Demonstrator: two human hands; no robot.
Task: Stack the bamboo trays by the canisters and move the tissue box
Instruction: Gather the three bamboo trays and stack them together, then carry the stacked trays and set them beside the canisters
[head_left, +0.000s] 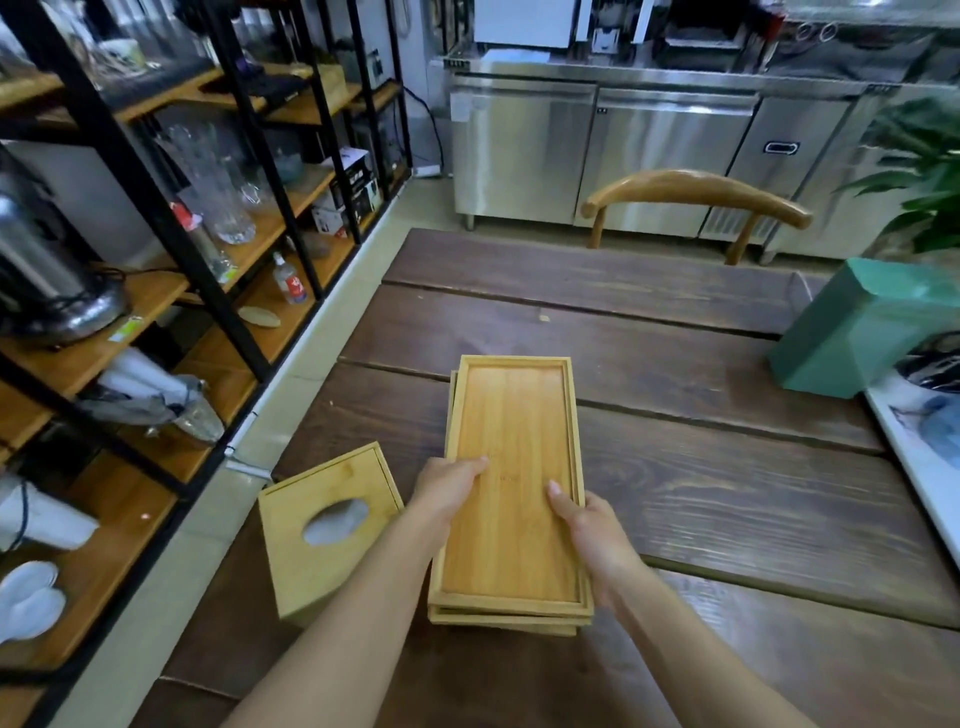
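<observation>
Dark wood worktop (701, 493): bamboo trays (511, 478) stacked, long axis 12–6; left hand (449, 493) & right hand (592, 535) grip the sides; tissue box (327, 530) at 9.

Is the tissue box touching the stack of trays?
Apart. The head view shows a strip of dark table between the tissue box and the stack of trays, though the left forearm crosses over part of that gap.

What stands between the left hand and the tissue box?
Nothing visible. The tissue box sits on the table just left of the left hand, which grips the trays with the right hand.
</observation>
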